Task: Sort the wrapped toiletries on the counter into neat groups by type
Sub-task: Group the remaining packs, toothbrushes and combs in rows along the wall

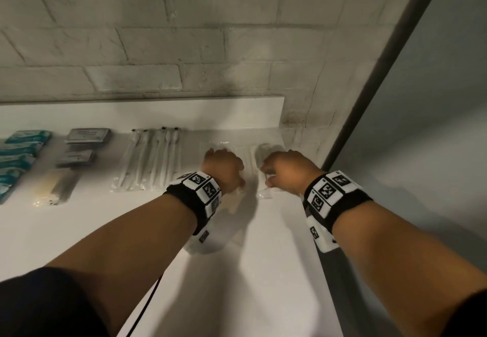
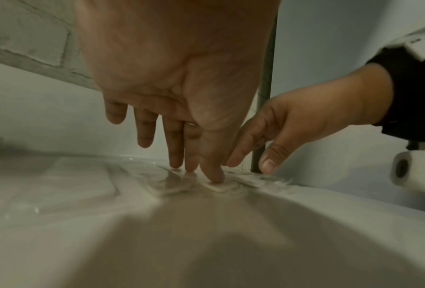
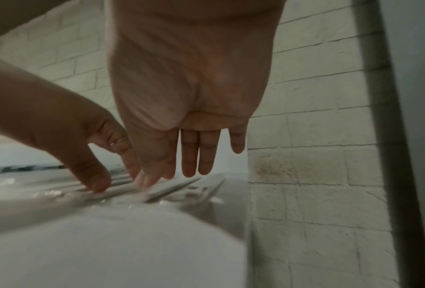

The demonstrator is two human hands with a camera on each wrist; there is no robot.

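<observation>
Head view: both hands sit on clear packets point(image 1: 250, 157) at the counter's point(image 1: 263, 270) far right. Left wrist: left hand point(image 2: 176, 68) presses straight fingers point(image 2: 212, 171) down. Right wrist: right hand point(image 3: 189, 78) likewise, gripping nothing. Slick wrap may slide, spoiling the row.

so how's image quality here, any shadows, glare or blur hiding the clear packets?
Head view: dim, uneven light; both arms shadow the counter, and the clear packets nearly vanish against white. Left wrist view: palm fills the top, a broad shadow covers the foreground, glare specks on the wrap, soft focus. Right wrist view: blurred foreground, strong wide-angle bending of the brick wall.
</observation>
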